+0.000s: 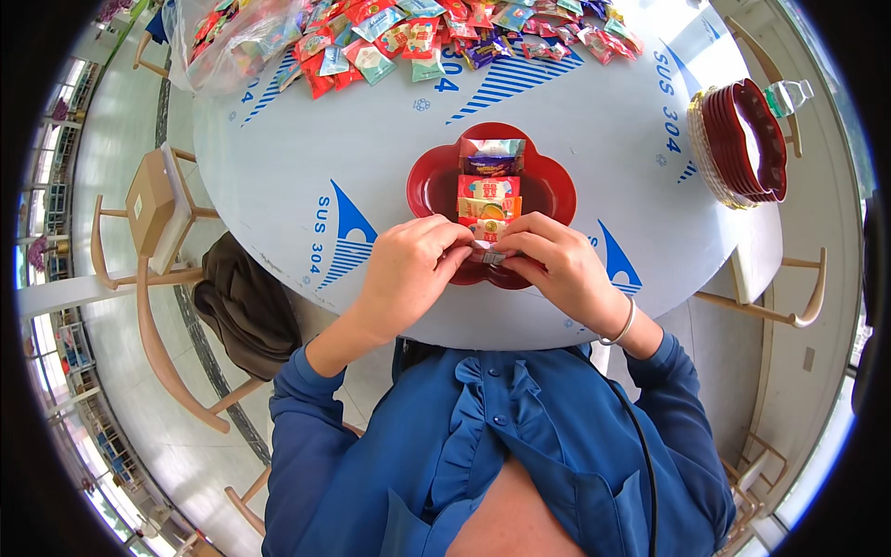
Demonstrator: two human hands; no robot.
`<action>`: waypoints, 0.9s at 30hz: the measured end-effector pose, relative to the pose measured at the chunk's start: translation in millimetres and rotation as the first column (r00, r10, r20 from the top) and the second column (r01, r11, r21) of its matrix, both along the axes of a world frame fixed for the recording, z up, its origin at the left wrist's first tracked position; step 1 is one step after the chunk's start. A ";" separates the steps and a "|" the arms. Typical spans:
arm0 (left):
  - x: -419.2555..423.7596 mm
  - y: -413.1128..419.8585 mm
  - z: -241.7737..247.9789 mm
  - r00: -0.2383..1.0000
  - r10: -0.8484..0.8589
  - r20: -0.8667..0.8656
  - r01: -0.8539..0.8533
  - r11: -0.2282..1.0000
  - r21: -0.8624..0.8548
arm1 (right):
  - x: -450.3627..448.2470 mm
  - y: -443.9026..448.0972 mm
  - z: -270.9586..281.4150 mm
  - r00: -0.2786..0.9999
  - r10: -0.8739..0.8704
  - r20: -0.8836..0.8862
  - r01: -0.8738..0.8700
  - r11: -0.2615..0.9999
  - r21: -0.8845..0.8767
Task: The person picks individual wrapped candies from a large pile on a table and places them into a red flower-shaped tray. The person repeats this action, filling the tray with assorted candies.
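Observation:
A dark red flower-shaped plastic dish (426,186) rests on the table in front of me. Down its middle runs a row of wrapped sweets, with a purple packet (491,165) near the far end and a red-and-cream packet (489,187) nearer me. An orange-and-yellow packet (480,208) comes after that. At the near end of the row, the fingertips of my left hand (411,271) pinch one side of a small wrapped sweet (491,256). My right hand (571,264) grips its other side. The fingers partly cover this sweet.
Many wrapped sweets (418,35) lie heaped at the far side of the round table (292,167), beside a clear plastic bag (240,52). To the right are stacked red dishes (738,139) and a plastic bottle (786,97). A wooden chair (150,320) with dark cloth (243,306) stands left.

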State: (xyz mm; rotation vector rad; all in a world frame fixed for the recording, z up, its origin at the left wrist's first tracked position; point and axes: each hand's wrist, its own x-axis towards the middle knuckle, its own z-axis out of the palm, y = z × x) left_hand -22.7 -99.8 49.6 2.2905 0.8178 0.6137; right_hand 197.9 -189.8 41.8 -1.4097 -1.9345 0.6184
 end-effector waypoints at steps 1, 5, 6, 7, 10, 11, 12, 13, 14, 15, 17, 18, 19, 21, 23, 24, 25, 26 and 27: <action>0.1 -0.4 1.8 0.999 0.004 -0.035 -0.003 1.000 0.006 | 0.2 1.6 -0.4 1.000 -0.002 0.021 0.002 1.000 0.003; 1.7 -4.9 1.5 0.993 0.028 -0.113 -0.027 1.000 0.012 | -0.2 6.5 -0.6 0.994 0.002 0.112 -0.011 0.997 0.079; 2.4 -4.7 1.0 0.993 0.029 -0.118 -0.025 0.999 0.031 | 0.5 7.7 1.1 0.991 0.000 0.135 -0.012 0.996 0.087; 3.0 -4.5 0.6 0.992 0.029 -0.124 -0.023 0.999 0.049 | 0.8 8.4 2.0 0.988 -0.002 0.158 -0.013 0.995 0.095; 6.1 -2.0 0.6 0.989 0.043 -0.143 -0.030 0.996 0.089 | 1.6 8.5 2.4 0.978 -0.021 0.208 0.002 0.996 0.092; 6.0 -1.8 1.0 0.987 0.049 -0.150 -0.034 0.994 0.100 | -1.1 8.1 2.2 0.978 -0.029 0.206 0.011 0.996 0.085; 6.2 -1.4 1.2 0.987 0.051 -0.152 -0.037 0.995 0.095 | -0.8 8.6 1.3 0.979 -0.026 0.201 0.009 0.996 0.086; 5.8 -1.2 1.3 0.987 0.053 -0.154 -0.039 0.995 0.090 | 0.2 9.2 0.1 0.980 -0.023 0.197 0.006 0.996 0.086; 6.3 -1.0 1.4 0.986 0.055 -0.157 -0.042 0.996 0.085 | 1.7 9.7 -0.7 0.979 -0.024 0.201 0.008 0.997 0.082; 6.0 -0.6 1.0 0.986 0.051 -0.159 -0.037 0.995 0.091 | 1.8 10.4 0.2 0.979 -0.026 0.204 0.009 0.996 0.084; 6.4 0.3 0.5 0.986 0.046 -0.163 -0.030 0.994 0.103 | 2.7 11.5 2.5 0.977 -0.028 0.211 0.010 0.996 0.089; 5.7 -0.3 1.1 0.986 0.044 -0.159 -0.026 0.993 0.111 | 2.3 11.1 1.3 0.977 -0.027 0.214 0.004 0.994 0.105; 5.8 -1.1 2.2 0.987 0.046 -0.154 -0.028 0.993 0.116 | 2.9 10.5 2.3 0.976 -0.028 0.214 0.006 0.995 0.101; 5.2 -2.0 6.4 0.987 0.054 -0.149 -0.035 0.992 0.125 | 3.3 10.4 4.2 0.977 -0.026 0.210 0.006 0.996 0.094; 4.2 -0.1 11.6 0.988 0.074 -0.137 -0.055 0.989 0.138 | 8.1 11.0 5.1 0.985 -0.018 0.171 -0.003 0.992 0.123; 3.5 1.0 14.6 0.988 0.085 -0.129 -0.066 0.987 0.145 | 11.3 14.1 9.1 0.991 -0.019 0.135 0.000 0.990 0.138; 3.2 5.7 20.1 0.987 0.092 -0.129 -0.073 0.987 0.144 | 15.6 17.9 13.8 0.995 -0.018 0.100 0.003 0.988 0.153; 4.0 15.1 26.8 0.987 0.098 -0.129 -0.080 0.987 0.142 | 23.9 24.3 19.3 0.994 -0.048 0.097 0.031 0.986 0.166; 6.2 26.1 31.4 0.986 0.103 -0.131 -0.084 0.986 0.144 | 35.2 32.8 22.9 0.989 -0.089 0.118 0.071 0.986 0.153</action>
